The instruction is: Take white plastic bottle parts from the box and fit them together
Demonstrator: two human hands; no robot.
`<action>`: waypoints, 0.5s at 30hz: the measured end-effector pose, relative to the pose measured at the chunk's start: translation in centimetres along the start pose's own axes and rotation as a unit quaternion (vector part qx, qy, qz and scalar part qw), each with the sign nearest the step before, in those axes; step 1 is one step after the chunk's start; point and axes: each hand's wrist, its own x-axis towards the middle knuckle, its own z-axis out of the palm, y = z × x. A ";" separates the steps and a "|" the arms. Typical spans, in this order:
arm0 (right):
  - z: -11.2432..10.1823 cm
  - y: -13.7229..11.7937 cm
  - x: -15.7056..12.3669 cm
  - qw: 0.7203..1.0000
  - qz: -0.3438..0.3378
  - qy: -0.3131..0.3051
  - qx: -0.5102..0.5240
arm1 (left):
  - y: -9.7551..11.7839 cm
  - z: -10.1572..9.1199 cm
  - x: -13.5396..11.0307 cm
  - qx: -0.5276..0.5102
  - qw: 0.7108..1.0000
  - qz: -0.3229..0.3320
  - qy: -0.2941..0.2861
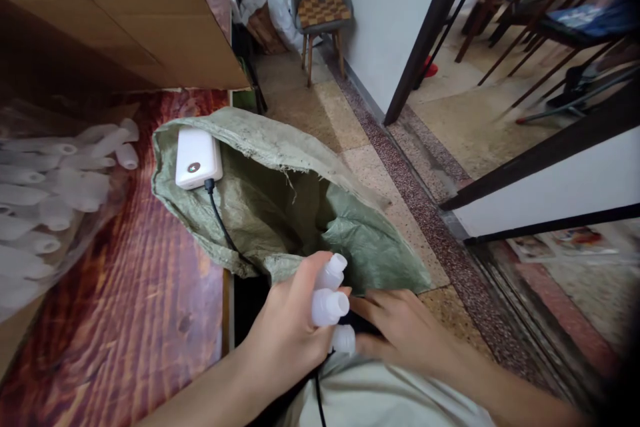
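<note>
Head view, single frame. Left hand (287, 333): fingers curled tight around a cluster of three small translucent plastic bottles (330, 303), necks projecting rightward and slightly up from the fist, long axes roughly parallel, stacked one above another. Right hand (405, 333): palm down, fingers spread narrow and flat, tips pointing left and touching or just short of the lowest bottle; holds nothing that can be seen. The bottles thus lie directly left of the right fingertips, already in the left grip. Both hands sit at the near mouth of a green woven sack (280, 200). White power bank (198, 157) with black cable rests on the sack's far rim. More bottles (55, 193) heaped on the wooden table (135, 307), well apart to the left.
</note>
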 end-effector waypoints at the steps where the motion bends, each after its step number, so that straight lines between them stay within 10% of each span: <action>1: 0.1 0.0 0.0 1.000 0.017 -0.004 -0.001 | 0.0 0.0 0.0 -0.001 1.000 -0.001 0.000; 6: 0.5 0.2 0.2 0.999 -0.041 0.010 -0.001 | 0.0 0.0 0.0 -0.031 0.999 -0.014 0.009; 15: 0.8 -2.2 2.6 0.975 0.091 0.026 0.203 | -0.2 -0.1 -0.1 -0.013 0.999 -0.018 0.036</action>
